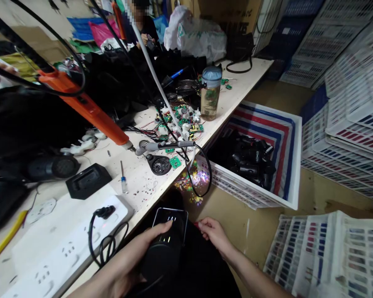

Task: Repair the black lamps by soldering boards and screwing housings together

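The left hand (139, 247) grips a black device (161, 257) above the lap, beside the tabletop (236, 89), thumb stretched along its upper side. The right hand (214, 235), forearm angled in, pinches a small red piece (197, 224) just beside it, fingers curled.

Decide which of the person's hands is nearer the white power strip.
Left. The left hand, holding a black device, is to the right of the power strip; the right hand is farther right, past the device.
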Action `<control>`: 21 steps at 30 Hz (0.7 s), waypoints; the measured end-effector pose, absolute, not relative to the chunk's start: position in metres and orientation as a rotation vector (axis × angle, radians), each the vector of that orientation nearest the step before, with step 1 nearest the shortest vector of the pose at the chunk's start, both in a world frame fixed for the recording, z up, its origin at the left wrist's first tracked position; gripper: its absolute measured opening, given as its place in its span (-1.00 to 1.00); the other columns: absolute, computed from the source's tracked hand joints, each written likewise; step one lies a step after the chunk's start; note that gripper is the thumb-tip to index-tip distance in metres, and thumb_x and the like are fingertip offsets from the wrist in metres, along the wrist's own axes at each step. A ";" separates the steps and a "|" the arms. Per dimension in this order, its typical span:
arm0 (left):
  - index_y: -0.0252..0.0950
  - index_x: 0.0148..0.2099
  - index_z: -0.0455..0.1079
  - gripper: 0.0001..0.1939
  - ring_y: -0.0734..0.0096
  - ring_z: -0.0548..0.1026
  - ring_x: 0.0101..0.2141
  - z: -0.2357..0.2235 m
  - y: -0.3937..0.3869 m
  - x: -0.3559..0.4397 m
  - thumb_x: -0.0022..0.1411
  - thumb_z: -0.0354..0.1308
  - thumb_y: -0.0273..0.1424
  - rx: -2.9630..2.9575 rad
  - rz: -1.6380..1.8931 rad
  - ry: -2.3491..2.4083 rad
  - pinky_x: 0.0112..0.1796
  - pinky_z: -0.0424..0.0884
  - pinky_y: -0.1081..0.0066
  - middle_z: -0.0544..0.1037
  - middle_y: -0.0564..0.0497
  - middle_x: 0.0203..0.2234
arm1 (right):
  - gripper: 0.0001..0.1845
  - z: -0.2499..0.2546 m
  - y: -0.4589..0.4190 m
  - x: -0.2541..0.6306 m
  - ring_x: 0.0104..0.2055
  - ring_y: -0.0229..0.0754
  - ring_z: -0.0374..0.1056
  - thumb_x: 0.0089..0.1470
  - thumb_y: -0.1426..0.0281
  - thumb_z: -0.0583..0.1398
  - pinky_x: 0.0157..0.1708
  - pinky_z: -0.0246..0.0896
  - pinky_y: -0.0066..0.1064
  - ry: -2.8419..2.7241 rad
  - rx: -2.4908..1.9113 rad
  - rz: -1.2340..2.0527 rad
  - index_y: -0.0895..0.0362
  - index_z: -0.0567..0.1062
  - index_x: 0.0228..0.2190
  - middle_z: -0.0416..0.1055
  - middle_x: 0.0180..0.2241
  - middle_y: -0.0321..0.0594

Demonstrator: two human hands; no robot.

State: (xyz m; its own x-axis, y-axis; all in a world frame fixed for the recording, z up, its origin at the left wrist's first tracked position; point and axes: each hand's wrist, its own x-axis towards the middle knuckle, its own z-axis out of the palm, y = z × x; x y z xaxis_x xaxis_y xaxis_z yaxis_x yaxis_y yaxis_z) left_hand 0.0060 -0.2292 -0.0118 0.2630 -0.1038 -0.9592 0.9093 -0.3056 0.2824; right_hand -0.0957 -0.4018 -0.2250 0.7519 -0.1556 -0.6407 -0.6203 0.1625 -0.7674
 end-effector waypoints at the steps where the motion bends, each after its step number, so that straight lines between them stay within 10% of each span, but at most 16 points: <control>1: -0.30 -0.30 0.53 -0.46 0.23 0.58 -0.50 -0.011 -0.230 0.006 -0.26 0.44 -0.01 1.514 -1.241 0.796 -0.55 0.43 0.44 0.65 -0.08 -0.49 | -0.77 -0.224 -0.402 -0.095 -0.49 -0.34 0.32 0.26 0.31 0.19 -0.46 0.32 -0.46 0.693 -1.398 0.372 0.22 0.44 -0.36 0.36 -0.46 -0.36; 21: -0.27 -0.45 0.54 -0.56 -0.03 0.59 -0.15 -0.038 -0.230 0.023 -0.35 0.50 -0.10 1.550 -1.167 0.510 -0.19 0.55 0.30 0.66 -0.08 -0.47 | -0.77 -0.224 -0.403 -0.092 -0.49 -0.34 0.32 0.26 0.30 0.19 -0.47 0.31 -0.47 0.698 -1.404 0.409 0.22 0.44 -0.36 0.37 -0.46 -0.35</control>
State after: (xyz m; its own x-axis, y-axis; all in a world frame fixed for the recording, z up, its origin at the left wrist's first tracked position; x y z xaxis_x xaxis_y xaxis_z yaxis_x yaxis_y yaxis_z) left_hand 0.0228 -0.2299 -0.0380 0.4271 -0.2484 -0.8694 0.8068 -0.3294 0.4905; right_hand -0.0923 -0.4026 -0.2237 0.7382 -0.1396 -0.6600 -0.6441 0.1447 -0.7511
